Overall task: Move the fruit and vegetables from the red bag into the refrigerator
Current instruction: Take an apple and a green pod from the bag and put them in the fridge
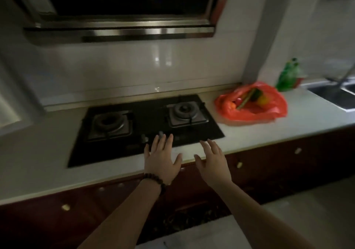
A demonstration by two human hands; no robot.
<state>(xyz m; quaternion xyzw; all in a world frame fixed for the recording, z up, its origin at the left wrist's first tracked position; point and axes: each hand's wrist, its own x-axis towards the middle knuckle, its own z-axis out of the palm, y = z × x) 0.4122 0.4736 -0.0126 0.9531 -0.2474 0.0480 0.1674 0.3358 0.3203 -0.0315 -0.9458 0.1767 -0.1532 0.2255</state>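
A red plastic bag (269, 112) lies open on the white counter to the right of the hob. Inside it I see a long green vegetable (246, 99), a small red fruit (238, 101), something orange (232, 105) and a yellow piece (263, 100). My left hand (163, 157), with a dark bead bracelet on the wrist, hovers flat with fingers spread over the counter's front edge. My right hand (212, 161) is beside it, also spread and holding nothing. Both hands are well to the left of the bag. No refrigerator is in view.
A black two-burner gas hob (146, 125) sits in the counter (288, 133), its knobs just beyond my left fingertips. A range hood (119, 31) hangs above. A green bottle (288, 75) stands behind the bag, and a steel sink (334, 94) is at far right. Dark red cabinets run below.
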